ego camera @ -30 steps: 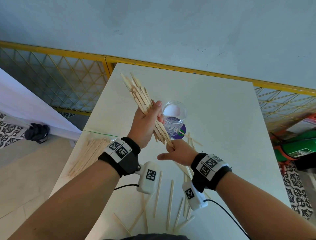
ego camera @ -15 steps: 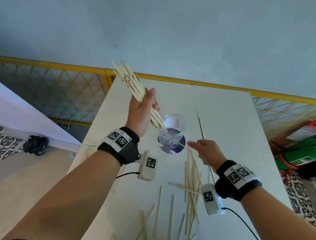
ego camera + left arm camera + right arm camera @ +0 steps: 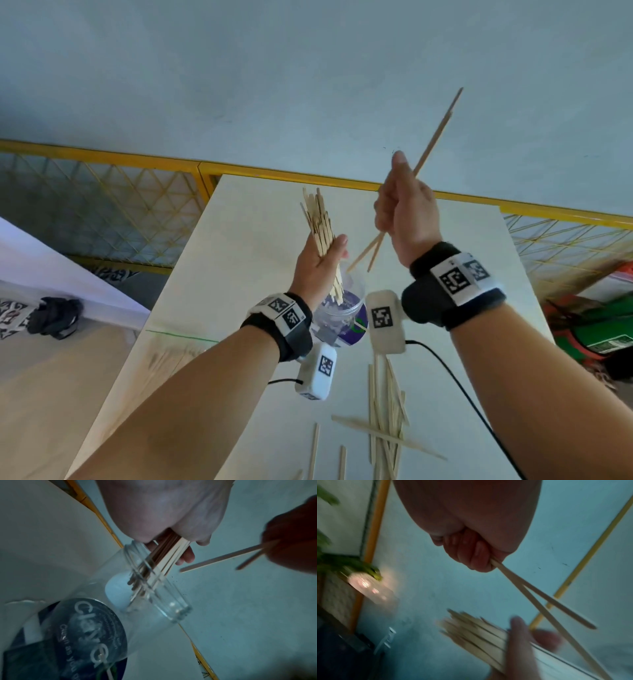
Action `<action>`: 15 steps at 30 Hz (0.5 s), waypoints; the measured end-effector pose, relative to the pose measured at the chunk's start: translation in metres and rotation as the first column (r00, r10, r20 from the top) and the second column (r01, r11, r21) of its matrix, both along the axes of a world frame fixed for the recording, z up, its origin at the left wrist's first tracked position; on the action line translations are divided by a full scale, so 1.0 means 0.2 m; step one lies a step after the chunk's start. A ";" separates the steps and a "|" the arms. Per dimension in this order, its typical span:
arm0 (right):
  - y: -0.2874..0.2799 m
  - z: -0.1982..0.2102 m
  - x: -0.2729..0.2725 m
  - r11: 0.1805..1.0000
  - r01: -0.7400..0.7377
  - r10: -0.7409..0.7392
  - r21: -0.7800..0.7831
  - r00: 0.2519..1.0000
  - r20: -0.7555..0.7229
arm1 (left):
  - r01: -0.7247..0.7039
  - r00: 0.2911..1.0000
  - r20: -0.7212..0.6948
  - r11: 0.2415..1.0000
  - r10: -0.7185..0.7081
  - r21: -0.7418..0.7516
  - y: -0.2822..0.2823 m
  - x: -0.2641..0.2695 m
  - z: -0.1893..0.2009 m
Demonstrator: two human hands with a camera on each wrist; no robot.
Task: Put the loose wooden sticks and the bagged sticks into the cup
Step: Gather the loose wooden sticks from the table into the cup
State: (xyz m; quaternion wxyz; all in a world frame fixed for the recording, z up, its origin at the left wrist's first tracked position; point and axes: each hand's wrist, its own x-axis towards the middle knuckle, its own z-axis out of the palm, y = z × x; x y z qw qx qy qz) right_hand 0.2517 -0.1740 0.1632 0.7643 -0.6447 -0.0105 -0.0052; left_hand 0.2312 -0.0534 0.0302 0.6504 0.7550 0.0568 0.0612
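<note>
**Two hands feeding sticks into the cup**

At the table's left edge, the bagged sticks are lying flat, faint under their clear wrap. Next, the left hand is wrapping its fingers around a bundle of sticks, whose lower ends are sitting inside the clear plastic cup standing on the table. Further right, the right hand is hovering above the cup, fingers curled around two sticks whose lower tips are pointing toward the rim. Near the front, loose sticks are lying scattered on the tabletop, some crossing each other.
</note>
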 end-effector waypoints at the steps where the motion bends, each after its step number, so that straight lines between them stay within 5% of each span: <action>1: 0.03 -0.07 0.01 0.999 -0.008 0.007 -0.050 1.000 -0.014 | 0.002 1.000 -0.002 1.000 -0.002 0.015 0.01 0.00 0.00; 7: 0.08 -0.50 -0.05 0.958 -0.128 0.084 -0.256 0.981 -0.175 | -0.037 0.999 0.015 0.989 0.035 0.141 0.08 0.00 -0.12; 12: 0.05 -0.57 -0.08 0.874 -0.142 0.117 -0.464 0.990 -0.084 | 0.015 1.000 -0.008 0.999 -0.015 0.046 0.08 -0.08 -0.10; 15: 0.02 -0.58 -0.09 0.719 -0.089 0.129 -0.690 0.992 0.006 | 0.073 0.997 -0.027 0.991 -0.070 0.110 0.09 -0.10 -0.10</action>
